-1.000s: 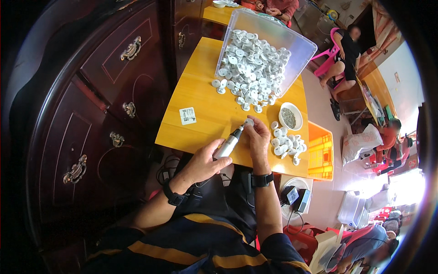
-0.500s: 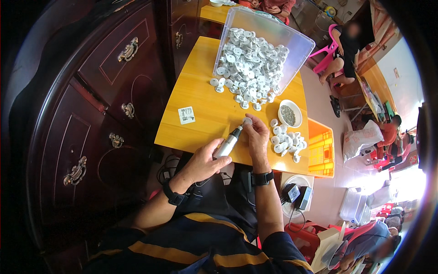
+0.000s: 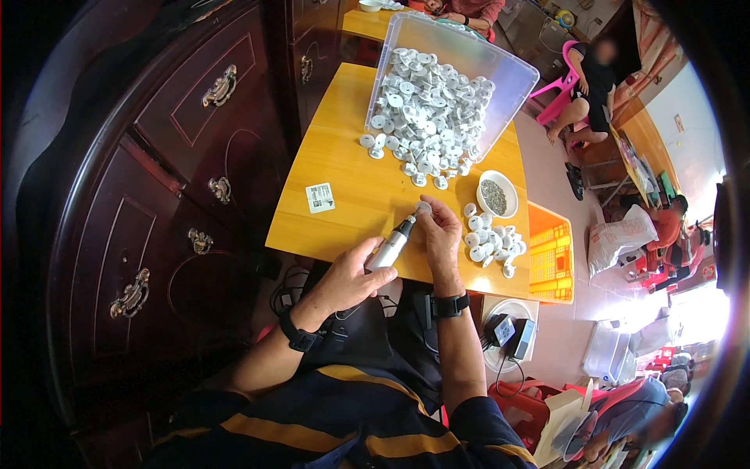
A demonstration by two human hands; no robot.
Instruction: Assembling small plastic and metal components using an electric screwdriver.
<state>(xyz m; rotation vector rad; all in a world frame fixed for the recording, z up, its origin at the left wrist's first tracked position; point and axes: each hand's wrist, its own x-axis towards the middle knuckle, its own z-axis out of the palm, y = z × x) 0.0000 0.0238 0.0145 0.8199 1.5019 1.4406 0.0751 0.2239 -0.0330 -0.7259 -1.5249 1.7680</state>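
My left hand (image 3: 349,275) is wrapped round a silver electric screwdriver (image 3: 388,248) with a black front end. Its tip points up and to the right, against a white round plastic part (image 3: 423,209). Fingers of my right hand (image 3: 442,231) pinch that part above the near table edge and hide much of it. To the right of this hand lies a small heap of white plastic parts (image 3: 490,240). A white bowl (image 3: 512,191) of small metal screws (image 3: 493,197) stands just beyond that heap.
A clear plastic bin (image 3: 508,70) lies tipped at the table's far side, many white parts (image 3: 430,109) spilling out. A printed card (image 3: 320,198) lies left on the yellow table (image 3: 351,156). Beside the table are an orange crate (image 3: 550,258) and dark wooden drawers (image 3: 195,141). Other people sit farther off.
My hands, the screwdriver and the white part stay practically in place. At the far table, another person's hands have shifted slightly.
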